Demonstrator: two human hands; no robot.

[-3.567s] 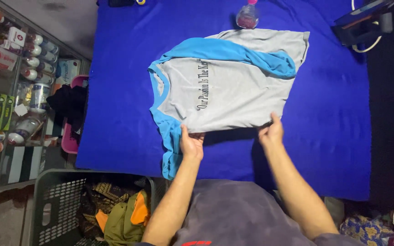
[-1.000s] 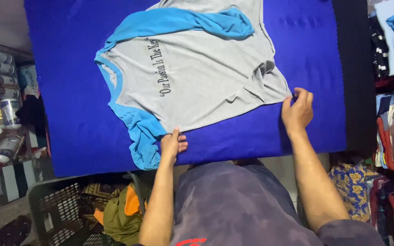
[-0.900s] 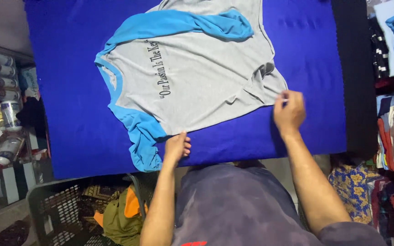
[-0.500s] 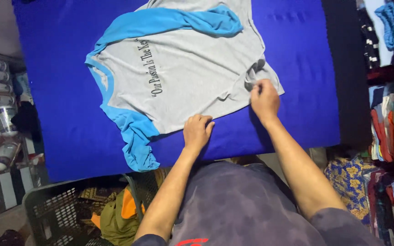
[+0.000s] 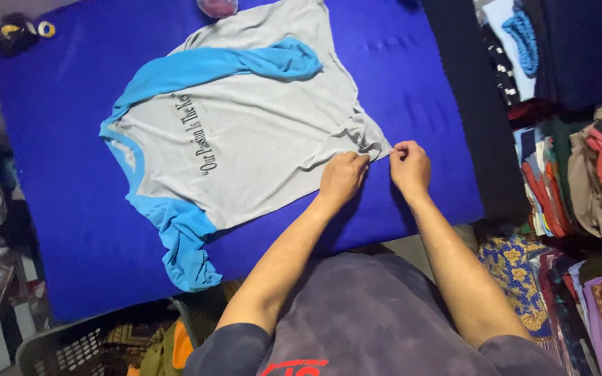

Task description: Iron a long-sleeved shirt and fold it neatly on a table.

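A grey T-shirt (image 5: pixel 259 139) with blue sleeves is spread flat mid blue table (image 5: pixel 64 209), hem corner near the right edge; judged light, soft, floppy; best taken at the hem; hem corner is pinched by left hand (image 5: pixel 341 179) and right hand (image 5: pixel 410 167), both closed on cloth.

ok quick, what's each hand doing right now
Left hand: pinching the hem corner of the grey shirt.
Right hand: pinching the same corner.
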